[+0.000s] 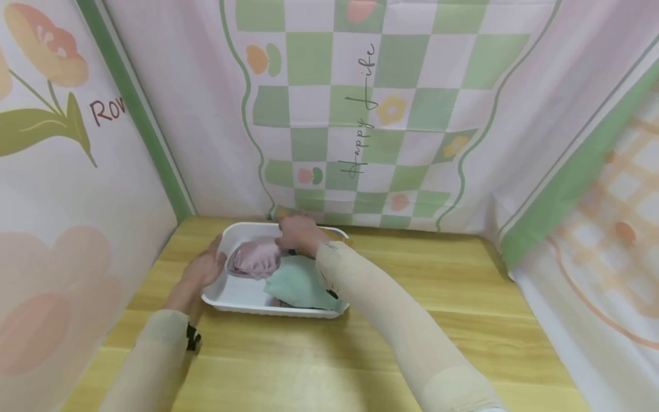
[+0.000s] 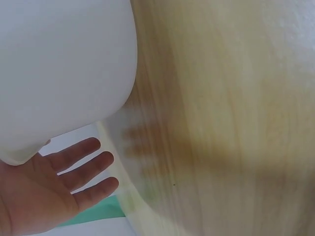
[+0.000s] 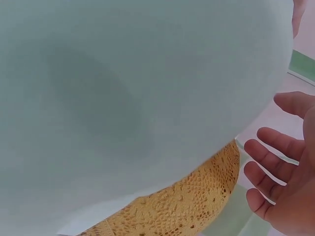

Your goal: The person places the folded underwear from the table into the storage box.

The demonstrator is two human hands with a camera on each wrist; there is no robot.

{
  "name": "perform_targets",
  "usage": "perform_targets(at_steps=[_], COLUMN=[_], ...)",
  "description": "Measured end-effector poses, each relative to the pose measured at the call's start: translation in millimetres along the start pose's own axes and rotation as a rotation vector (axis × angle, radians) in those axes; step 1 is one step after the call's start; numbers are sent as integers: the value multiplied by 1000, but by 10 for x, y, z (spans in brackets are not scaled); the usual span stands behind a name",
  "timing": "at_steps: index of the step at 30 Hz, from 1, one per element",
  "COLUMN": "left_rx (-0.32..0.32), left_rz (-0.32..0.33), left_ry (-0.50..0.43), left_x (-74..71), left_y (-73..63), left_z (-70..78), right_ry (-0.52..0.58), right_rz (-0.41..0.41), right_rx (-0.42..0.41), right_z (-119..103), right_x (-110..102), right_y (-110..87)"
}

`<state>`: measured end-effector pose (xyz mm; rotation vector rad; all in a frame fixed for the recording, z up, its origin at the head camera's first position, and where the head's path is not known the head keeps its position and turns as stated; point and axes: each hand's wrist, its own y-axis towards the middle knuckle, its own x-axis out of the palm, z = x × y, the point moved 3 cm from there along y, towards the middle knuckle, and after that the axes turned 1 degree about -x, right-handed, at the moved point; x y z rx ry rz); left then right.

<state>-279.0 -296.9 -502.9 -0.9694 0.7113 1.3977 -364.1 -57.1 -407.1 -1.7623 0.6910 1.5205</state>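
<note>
A white tray [image 1: 237, 293] lies on the table. My left hand [image 1: 205, 268] rests against its left side, thumb by the rim; in the left wrist view its fingers [image 2: 96, 191] stretch out straight below the tray's corner. Inside the tray are a bunched pink cloth [image 1: 254, 257] and a pale green cloth [image 1: 298, 281]. My right hand [image 1: 300, 232] is over the tray's far edge, above the cloths. In the right wrist view its fingers are loosely bent with nothing between them, beside the green cloth [image 3: 147, 98] and a yellow, bumpy-textured piece [image 3: 197, 196].
The wooden table [image 1: 437, 320] extends to the right and front of the tray. A checkered curtain [image 1: 355, 114] hangs right behind it, with a flowered curtain [image 1: 77, 200] along the left and another curtain [image 1: 607, 229] at the right.
</note>
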Motion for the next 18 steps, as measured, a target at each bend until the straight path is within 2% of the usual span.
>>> perform_targets(at_steps=[6, 10, 18], left_rx=[13, 9, -8], left_rz=[9, 8, 41], left_ry=[32, 40, 62], left_x=[-12, 15, -25], left_y=[32, 16, -45], left_z=[-24, -48, -40], right_ry=[9, 28, -12], right_rz=[-12, -19, 32], right_rx=[-4, -38, -108], right_z=[-22, -29, 2], right_x=[-32, -8, 8], right_y=[-64, -106, -242])
